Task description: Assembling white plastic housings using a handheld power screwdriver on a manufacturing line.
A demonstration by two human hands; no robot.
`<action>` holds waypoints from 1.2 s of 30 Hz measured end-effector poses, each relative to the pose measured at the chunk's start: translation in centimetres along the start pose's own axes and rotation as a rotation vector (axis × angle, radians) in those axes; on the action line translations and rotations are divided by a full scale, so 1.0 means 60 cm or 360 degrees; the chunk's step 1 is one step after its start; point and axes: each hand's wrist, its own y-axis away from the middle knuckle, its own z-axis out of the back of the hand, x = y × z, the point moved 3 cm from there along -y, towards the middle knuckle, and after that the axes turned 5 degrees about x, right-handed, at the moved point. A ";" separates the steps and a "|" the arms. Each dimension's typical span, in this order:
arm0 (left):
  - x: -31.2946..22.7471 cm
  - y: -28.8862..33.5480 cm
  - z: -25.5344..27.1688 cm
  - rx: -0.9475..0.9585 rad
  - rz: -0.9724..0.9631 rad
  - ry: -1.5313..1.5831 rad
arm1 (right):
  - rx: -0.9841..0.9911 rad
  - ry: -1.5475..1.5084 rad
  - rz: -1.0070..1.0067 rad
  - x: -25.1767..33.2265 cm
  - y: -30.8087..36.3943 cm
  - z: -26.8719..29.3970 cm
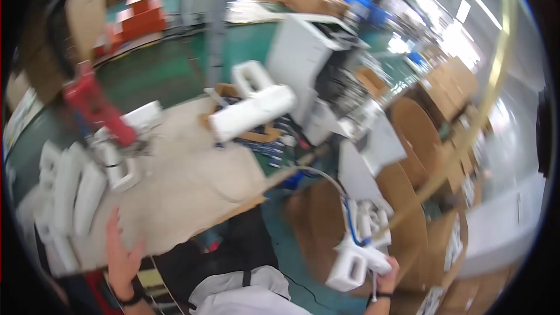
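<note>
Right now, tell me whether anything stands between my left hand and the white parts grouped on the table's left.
Nothing visible does: only beige table covering shows between your open left hand and the nearest of the white parts, though blur could hide something small.

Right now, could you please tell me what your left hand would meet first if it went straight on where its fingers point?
Your left hand would probably meet the white looped part on the beige tabletop, though blur leaves depth unclear.

L grip (123, 252): splayed, pointing fwd | R grip (387, 276): curled, well out R
</note>
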 end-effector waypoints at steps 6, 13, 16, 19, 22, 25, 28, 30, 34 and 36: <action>0.058 -0.125 -0.039 -0.0251 -0.0219 -0.0915 | -0.0627 -0.1810 -0.1227 0.091 -0.025 -0.059; 0.011 -0.204 -0.052 -0.0246 -0.0371 -0.1165 | 0.2232 -0.1537 -0.0582 0.330 -0.077 -0.178; 0.032 -0.232 -0.062 -0.0197 -0.0253 -0.1257 | 0.2736 -0.1597 -0.0145 0.545 -0.105 -0.265; 0.029 -0.205 -0.087 -0.0437 -0.0433 -0.1217 | 0.1589 -0.1057 0.0784 0.709 -0.142 -0.300; 0.027 -0.158 -0.105 -0.0342 -0.0434 -0.1106 | 0.0383 -0.1000 0.1405 0.887 -0.194 -0.358; 0.013 -0.110 -0.120 -0.0409 -0.0295 -0.1331 | 0.0712 -0.1297 0.1123 1.015 -0.250 -0.463; 0.017 -0.071 -0.139 -0.0450 -0.0382 -0.1390 | 0.1123 -0.1625 0.0935 1.041 -0.280 -0.529; 0.016 -0.040 -0.133 -0.0483 -0.0400 -0.1376 | 0.1129 -0.1847 0.0888 1.047 -0.280 -0.541; -0.017 0.026 -0.116 -0.0278 -0.0300 -0.1279 | 0.0824 -0.2029 0.0703 1.017 -0.285 -0.489; -0.047 0.033 -0.085 -0.0089 -0.0304 -0.0923 | 0.0949 -0.1896 0.0616 0.984 -0.295 -0.481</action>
